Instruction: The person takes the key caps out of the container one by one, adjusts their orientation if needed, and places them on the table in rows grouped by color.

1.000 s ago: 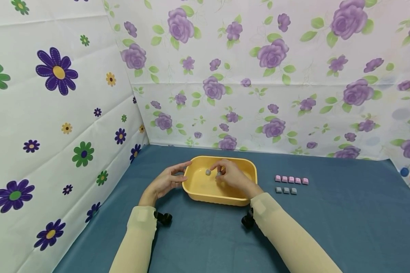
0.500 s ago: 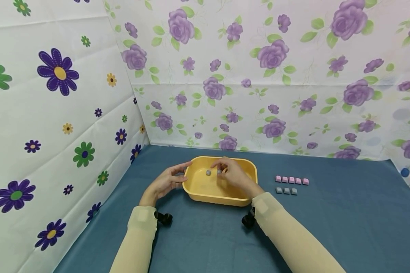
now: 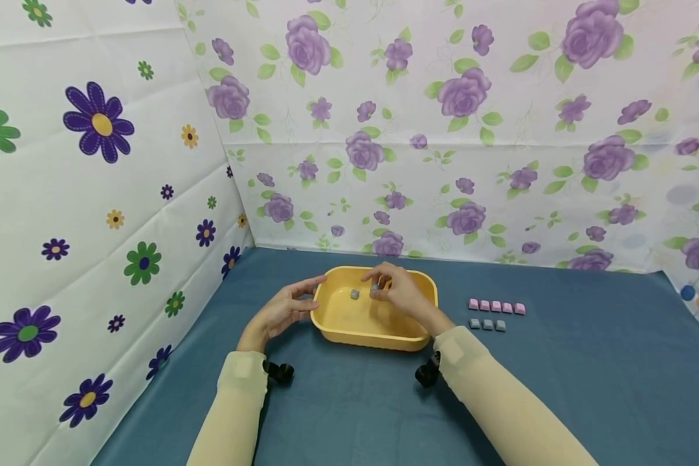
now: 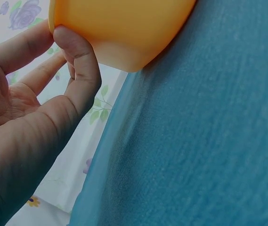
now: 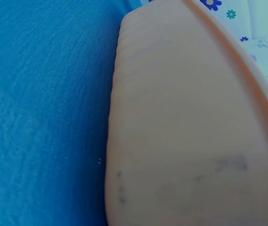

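Note:
A yellow plastic basin (image 3: 349,338) stands on the blue cloth. My left hand (image 3: 288,309) is at its left end, thumb and index finger pinching the rim, as the left wrist view shows close up. Over the basin's inside, my right hand (image 3: 399,291) pinches a small grey keycap (image 3: 375,287) between thumb and fingers. Another grey keycap (image 3: 355,294) lies on the basin floor, left of those fingers. In the right wrist view the basin's outer wall (image 5: 190,113) fills most of the picture and hides the right hand's work.
Right of the basin, a row of several pink keycaps (image 3: 496,306) lies on the blue cloth (image 3: 588,375). Three grey keycaps (image 3: 487,325) form a shorter row in front of it. Flower-printed sheets (image 3: 419,168) hang behind and at the left.
My right hand has lifted slightly up and to the right with the grey keycap in its fingers. The left hand and the basin stay as they were.

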A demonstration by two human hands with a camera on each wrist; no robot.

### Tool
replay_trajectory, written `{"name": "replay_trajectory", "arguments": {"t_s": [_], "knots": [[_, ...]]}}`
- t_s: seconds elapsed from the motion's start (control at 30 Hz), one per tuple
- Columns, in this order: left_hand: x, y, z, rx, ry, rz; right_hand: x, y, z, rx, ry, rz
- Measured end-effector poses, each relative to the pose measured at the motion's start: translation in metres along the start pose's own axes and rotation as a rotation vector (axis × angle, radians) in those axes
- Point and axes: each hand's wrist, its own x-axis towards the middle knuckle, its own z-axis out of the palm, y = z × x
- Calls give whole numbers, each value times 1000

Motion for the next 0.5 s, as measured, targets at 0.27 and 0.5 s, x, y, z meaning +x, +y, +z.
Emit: {"name": "replay_trajectory", "arguments": {"t_s": [0.27,0.5], "knots": [[-1,0,-1,1,-9,6,-6,-8,-7,-13,-12,1],[-1,0,0,10,-4,4,-11,-15,-17,-9,6,17]]}}
